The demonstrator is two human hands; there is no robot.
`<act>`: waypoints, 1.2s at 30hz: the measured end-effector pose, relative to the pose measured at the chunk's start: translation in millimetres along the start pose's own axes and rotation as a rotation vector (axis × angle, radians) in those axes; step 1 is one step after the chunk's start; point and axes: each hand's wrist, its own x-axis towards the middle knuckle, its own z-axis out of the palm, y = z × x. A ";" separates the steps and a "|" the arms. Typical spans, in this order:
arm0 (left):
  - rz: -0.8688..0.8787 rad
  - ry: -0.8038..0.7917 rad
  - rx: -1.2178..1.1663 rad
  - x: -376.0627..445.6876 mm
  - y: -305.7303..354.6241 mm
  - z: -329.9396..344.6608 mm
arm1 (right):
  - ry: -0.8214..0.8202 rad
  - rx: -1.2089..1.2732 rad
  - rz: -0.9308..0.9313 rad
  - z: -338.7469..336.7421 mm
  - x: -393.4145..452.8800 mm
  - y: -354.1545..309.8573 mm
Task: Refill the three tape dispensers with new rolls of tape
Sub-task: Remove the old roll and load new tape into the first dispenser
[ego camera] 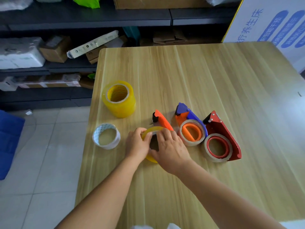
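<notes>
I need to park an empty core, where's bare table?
The wooden table is bare beyond the red metal dispenser and near you. Crowded: the yellow tape stack, white patterned roll, both hands and dispensers.

Matt wood-grain table (214, 83), glossy translucent yellow tape stack (119, 99), shiny red metal dispenser (226, 129), paper-cored white roll (106, 136)

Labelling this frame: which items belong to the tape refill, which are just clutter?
Job: orange dispenser, yellow roll under both hands, blue-orange dispenser, red dispenser, yellow stack, white roll.
Clutter: shelf boxes, blue bin.
</notes>
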 end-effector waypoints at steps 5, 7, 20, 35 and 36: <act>-0.030 0.017 -0.003 -0.6 2.9 -0.2 | -0.019 -0.011 -0.012 1.9 -5.7 -1.6; -0.047 0.009 -0.007 -1.7 4.1 -0.1 | -0.018 0.003 -0.002 3.2 -7.5 -4.6; -0.079 -0.026 -0.105 -43.9 -6.3 2.2 | -0.100 0.068 0.126 21.9 -14.3 -10.8; 0.371 0.251 -0.211 -34.3 28.5 -46.5 | -0.086 0.872 0.317 -39.3 -5.3 8.1; 0.405 0.257 -0.173 -33.5 32.6 -50.8 | -0.076 0.904 0.322 -40.8 -6.0 7.4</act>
